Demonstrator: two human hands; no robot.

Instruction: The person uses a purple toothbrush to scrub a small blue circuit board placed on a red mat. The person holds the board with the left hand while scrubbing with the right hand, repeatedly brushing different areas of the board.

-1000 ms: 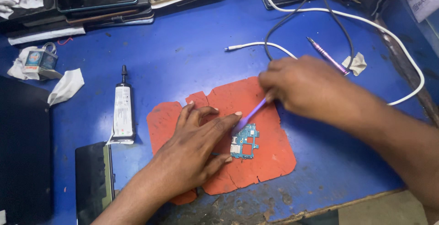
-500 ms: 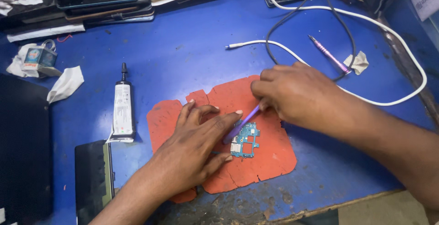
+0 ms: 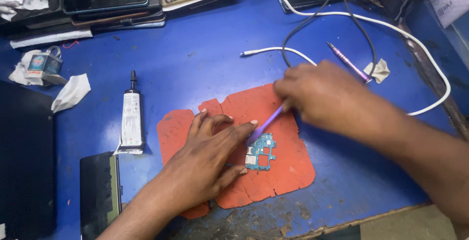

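- While pinning the small blue-green circuit board (image 3: 260, 151) on the ragged orange rubber mat (image 3: 288, 171), the left hand (image 3: 205, 159) lies flat, fingers spread.
- Right hand (image 3: 322, 96), above the board, is clamped on a thin purple tool (image 3: 267, 123), its tip seemingly touching the board.

The left hand (image 3: 205, 159) lies flat, palm down, fingers spread. The right hand (image 3: 325, 96) is curled in a pinch, forearm angling in from the right.

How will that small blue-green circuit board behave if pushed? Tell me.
The circuit board looks thin and light, so it would probably slide on the orange mat. Probably stiff yet fragile: the left hand pins it.
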